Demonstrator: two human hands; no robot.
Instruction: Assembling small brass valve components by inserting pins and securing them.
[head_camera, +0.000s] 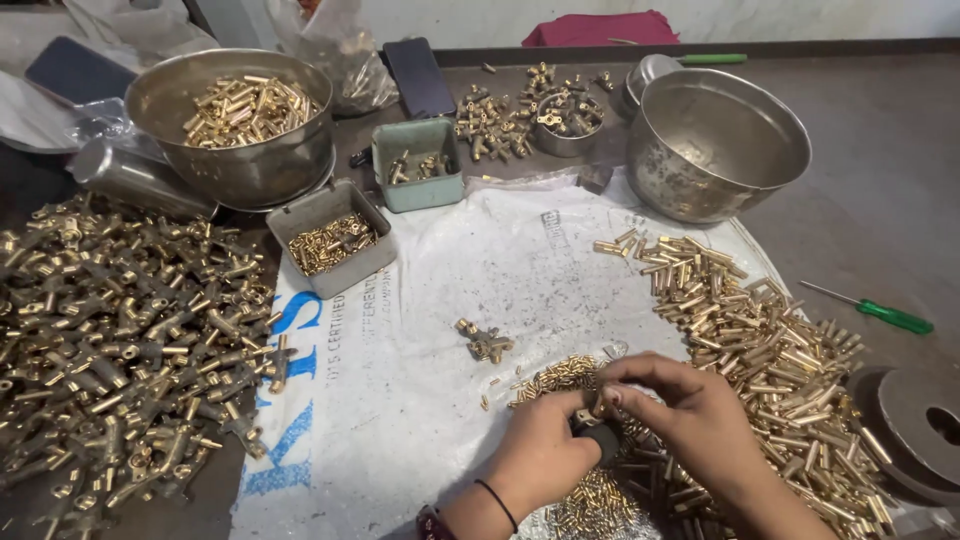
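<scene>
My left hand (540, 455) and my right hand (690, 410) meet low in the middle, above a heap of tiny brass pieces (560, 378) on a white printed sack (440, 330). Between them they pinch a small dark fitting (597, 432) with a brass piece at its top. My left fingers curl round the fitting from below. My right thumb and forefinger press on it from above. A black band circles my left wrist. A few assembled brass fittings (485, 342) lie just beyond the hands.
A big heap of brass tee fittings (130, 340) fills the left. Brass tubes (770, 350) spread on the right. Steel bowls (240, 165), (715, 145), grey tray (330, 240), green tray (418, 165), green screwdriver (880, 312), phone (418, 77), round dark metal block (915, 425).
</scene>
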